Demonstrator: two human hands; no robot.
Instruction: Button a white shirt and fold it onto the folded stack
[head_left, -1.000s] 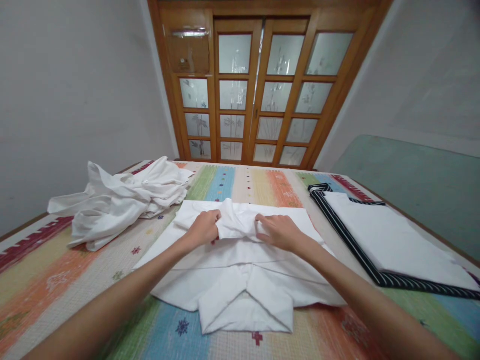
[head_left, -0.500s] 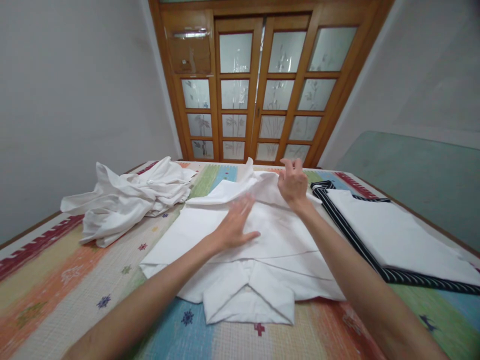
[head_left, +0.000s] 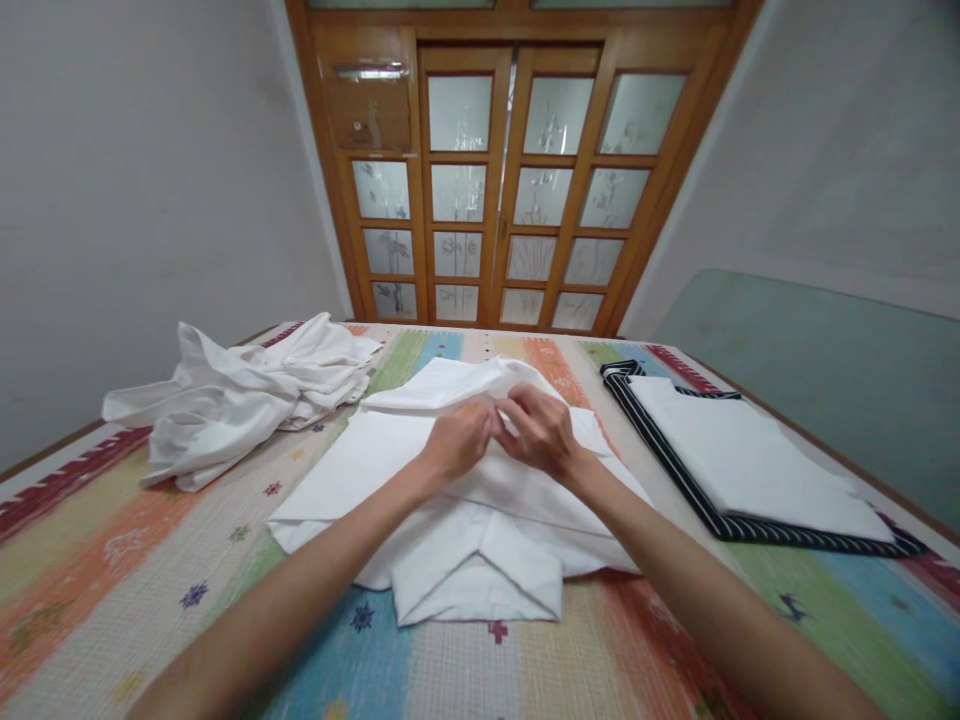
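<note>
A white collared shirt [head_left: 330,475] lies on the patterned cloth, its collar [head_left: 480,592] toward me. Its far end is partly folded and stands up in a loose ridge. My left hand [head_left: 459,438] and my right hand [head_left: 536,425] meet over the middle of the shirt, fingertips together. Both are closed in a pinch, apparently on the shirt's fabric; the exact bit between the fingers is hidden by the fingers.
A crumpled white garment [head_left: 232,400] lies at the left. On the right is a flat white folded garment [head_left: 757,460] with black-and-white striped cloth [head_left: 675,475] under it. A patterned cloth [head_left: 420,680] covers the table. Wooden glazed doors [head_left: 499,190] stand behind.
My right hand has come down and left from the shirt's far side. My left hand, flat and spread before, has closed beside it. The raised far fabric has come lower and nearer.
</note>
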